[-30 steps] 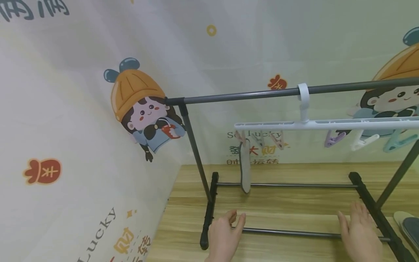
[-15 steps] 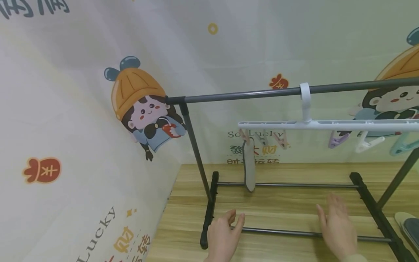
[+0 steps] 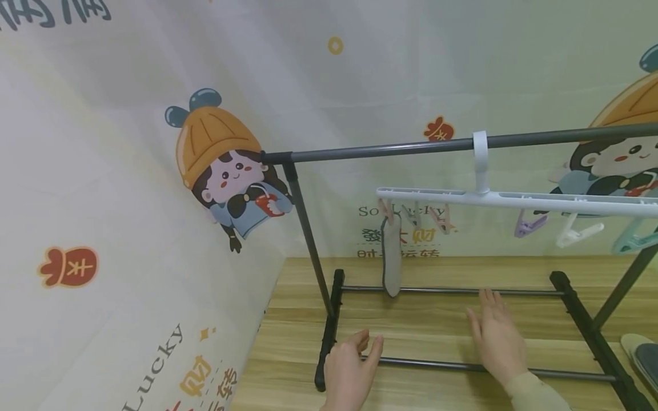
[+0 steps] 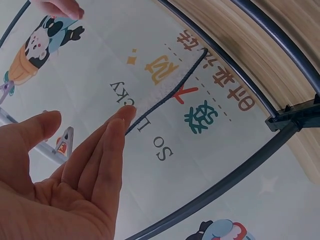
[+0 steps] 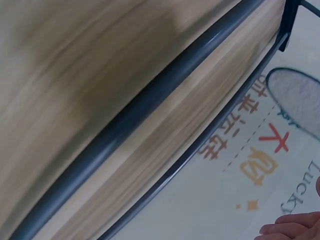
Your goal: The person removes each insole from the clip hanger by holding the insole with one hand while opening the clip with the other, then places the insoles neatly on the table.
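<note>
A pale grey insole (image 3: pixel 392 257) with a dark edge hangs from a pink clip (image 3: pixel 385 210) at the left end of a white clip hanger (image 3: pixel 540 202). My left hand (image 3: pixel 348 368) is below and left of it, fingers relaxed, thumb apart, holding nothing. In the left wrist view the insole (image 4: pixel 172 82) shows nearly edge-on beyond the fingertips. My right hand (image 3: pixel 498 342) is held over the rack's lower bars with straight fingers and nothing in it. Only some of the right hand's fingers (image 5: pixel 292 227) enter the right wrist view.
The hanger hooks over the black rack's top bar (image 3: pixel 390 152). Several other clips, including a purple one (image 3: pixel 529 222), hang along it. Two lower bars (image 3: pixel 437 364) cross the wooden surface (image 3: pixel 421 325). Beyond the rack's right foot lies a pale and dark flat item (image 3: pixel 645 354), partly cut off.
My right hand has moved left and slightly farther away over the lower bars. My left hand stays nearly still. The hanger and insole have turned and shifted slightly right.
</note>
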Motion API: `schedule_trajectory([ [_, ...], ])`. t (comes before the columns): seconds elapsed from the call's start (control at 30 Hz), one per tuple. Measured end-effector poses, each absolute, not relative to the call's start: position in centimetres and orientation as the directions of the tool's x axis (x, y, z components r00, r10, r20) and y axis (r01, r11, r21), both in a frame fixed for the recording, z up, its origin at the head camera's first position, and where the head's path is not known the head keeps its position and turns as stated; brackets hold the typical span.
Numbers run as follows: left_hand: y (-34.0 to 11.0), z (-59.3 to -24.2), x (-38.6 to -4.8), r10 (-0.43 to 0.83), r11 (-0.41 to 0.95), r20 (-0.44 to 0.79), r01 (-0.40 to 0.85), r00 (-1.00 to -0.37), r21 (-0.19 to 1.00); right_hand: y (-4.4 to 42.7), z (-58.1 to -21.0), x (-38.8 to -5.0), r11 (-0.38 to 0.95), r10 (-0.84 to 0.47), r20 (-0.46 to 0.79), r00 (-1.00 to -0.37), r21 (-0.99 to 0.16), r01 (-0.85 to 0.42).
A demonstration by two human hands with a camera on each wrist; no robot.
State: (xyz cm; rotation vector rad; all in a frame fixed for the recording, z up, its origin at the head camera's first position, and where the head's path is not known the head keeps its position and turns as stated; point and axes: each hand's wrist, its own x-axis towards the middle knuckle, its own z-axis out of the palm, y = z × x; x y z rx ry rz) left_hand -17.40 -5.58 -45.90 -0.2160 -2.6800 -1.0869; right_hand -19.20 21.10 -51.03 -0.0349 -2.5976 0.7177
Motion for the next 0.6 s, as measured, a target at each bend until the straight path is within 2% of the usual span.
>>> schedule_trajectory([
  [0.27, -5.9, -45.9, -17.3, 0.042, 0.713, 0.272, 0.219, -0.961, 0.666, 19.2, -50.3, -21.6, 0.876, 0.057, 0.347, -0.936, -0.468, -0.12],
  [0.6, -6.7, -45.7, -17.0, 0.021, 0.716, 0.257, 0.194, -0.966, 0.671, 16.1, -49.3, -25.1, 0.882, 0.026, 0.344, -0.939, -0.449, -0.14],
])
